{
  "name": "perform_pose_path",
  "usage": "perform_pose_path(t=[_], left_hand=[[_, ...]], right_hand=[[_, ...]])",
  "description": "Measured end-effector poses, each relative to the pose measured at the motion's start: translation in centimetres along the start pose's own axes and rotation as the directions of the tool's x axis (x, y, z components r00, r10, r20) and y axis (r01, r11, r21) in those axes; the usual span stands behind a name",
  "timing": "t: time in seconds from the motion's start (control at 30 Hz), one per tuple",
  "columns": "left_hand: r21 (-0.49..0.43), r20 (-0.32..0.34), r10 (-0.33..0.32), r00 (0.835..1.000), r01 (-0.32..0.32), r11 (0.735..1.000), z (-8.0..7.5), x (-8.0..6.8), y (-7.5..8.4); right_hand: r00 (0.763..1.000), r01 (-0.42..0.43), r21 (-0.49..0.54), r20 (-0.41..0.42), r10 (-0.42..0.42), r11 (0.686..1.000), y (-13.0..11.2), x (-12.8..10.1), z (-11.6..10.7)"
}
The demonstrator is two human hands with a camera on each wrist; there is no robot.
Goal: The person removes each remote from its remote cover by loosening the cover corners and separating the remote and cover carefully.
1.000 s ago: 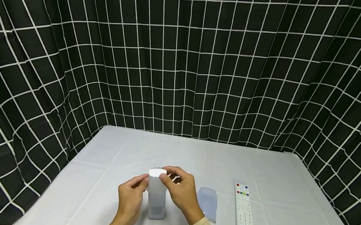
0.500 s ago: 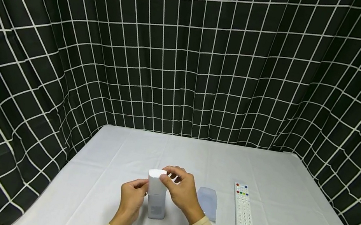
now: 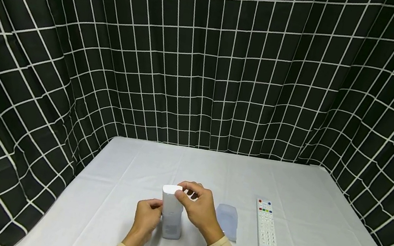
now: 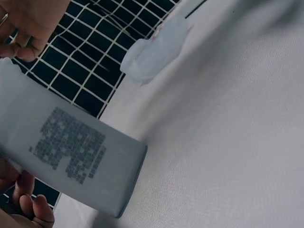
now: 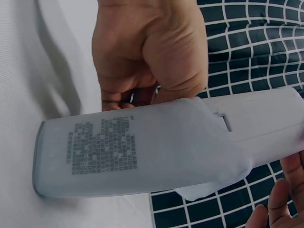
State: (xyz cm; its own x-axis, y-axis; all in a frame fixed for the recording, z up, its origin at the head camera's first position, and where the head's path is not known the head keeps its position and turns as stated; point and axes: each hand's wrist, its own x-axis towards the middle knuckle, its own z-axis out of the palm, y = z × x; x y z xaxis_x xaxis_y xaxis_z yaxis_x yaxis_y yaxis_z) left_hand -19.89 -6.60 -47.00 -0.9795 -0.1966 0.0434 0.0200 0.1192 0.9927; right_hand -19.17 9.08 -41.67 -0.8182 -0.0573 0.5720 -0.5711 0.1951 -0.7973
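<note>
Remote control, white and standing on end on the white table, right in front of the person, its lower part wrapped in a translucent silicone sleeve. Left hand is wrapped around the lower left side, fingers curled onto the sleeve at about mid-height. Right hand pinches the bare top end of the remote, thumb and fingertips closed on it from the right. From the right wrist view the sleeve covers the lower two thirds or so, printed text showing through it, and the sleeve's loose edge bunches just past the battery-cover notch; the bottom end sits on the cloth. The left wrist view shows the same printed back tilted, with fingers at its edge, though how firmly they press is hard to judge from that angle. Just beside the right hand, on the cloth, lies a second translucent cover, flat and apart from the held remote. Further right lies a second white remote, buttons up, coloured keys at its far end. A black-and-white grid curtain hangs behind the table.
</note>
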Motion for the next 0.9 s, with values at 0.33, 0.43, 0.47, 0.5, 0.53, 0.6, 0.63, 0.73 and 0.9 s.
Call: perform_pose_path(t=[0.33, 0.43, 0.47, 0.5, 0.53, 0.6, 0.63, 0.73, 0.9], left_hand=[[0.183, 0.093, -0.015, 0.996, -0.002, 0.983, -0.3, 0.2, -0.9], [0.227, 0.091, -0.037, 0.995, 0.016, 0.974, -0.3, 0.2, -1.3], [0.237, 0.089, -0.046, 0.995, 0.024, 0.971, -0.3, 0.2, -1.4], [0.243, 0.088, -0.048, 0.995, 0.025, 0.97, -0.3, 0.3, -1.5], [0.244, 0.093, -0.047, 0.995, 0.023, 0.969, -0.3, 0.3, -1.5], [0.24, 0.11, -0.055, 0.992, 0.027, 0.97, -0.4, 0.5, -1.6], [0.231, 0.118, -0.059, 0.991, 0.031, 0.972, -0.4, 0.5, -1.7], [0.189, 0.142, -0.092, 0.986, 0.064, 0.98, -0.6, 0.5, -1.9], [0.076, 0.155, -0.107, 0.982, 0.096, 0.992, -0.8, 0.2, -2.1]], right_hand=[[1.0, 0.017, -0.014, -0.008, -0.017, 1.0, -0.1, 0.3, -0.1], [1.0, 0.015, -0.011, -0.005, -0.016, 1.0, -0.7, 0.3, -0.2], [1.0, 0.019, -0.011, -0.004, -0.019, 1.0, -1.3, 0.3, -0.3], [1.0, 0.02, -0.008, -0.004, -0.02, 1.0, -1.7, 0.4, -0.3], [1.0, 0.022, -0.006, -0.004, -0.022, 1.0, -2.2, 0.4, -0.4], [1.0, 0.02, -0.007, -0.007, -0.02, 1.0, -3.3, 0.4, -0.6], [1.0, 0.018, -0.008, -0.007, -0.019, 1.0, -3.7, 0.4, -0.6], [1.0, 0.009, -0.004, 0.001, -0.009, 1.0, -4.1, 0.3, -0.6], [1.0, 0.0, 0.001, 0.018, 0.0, 1.0, -3.9, -0.1, -0.5]])
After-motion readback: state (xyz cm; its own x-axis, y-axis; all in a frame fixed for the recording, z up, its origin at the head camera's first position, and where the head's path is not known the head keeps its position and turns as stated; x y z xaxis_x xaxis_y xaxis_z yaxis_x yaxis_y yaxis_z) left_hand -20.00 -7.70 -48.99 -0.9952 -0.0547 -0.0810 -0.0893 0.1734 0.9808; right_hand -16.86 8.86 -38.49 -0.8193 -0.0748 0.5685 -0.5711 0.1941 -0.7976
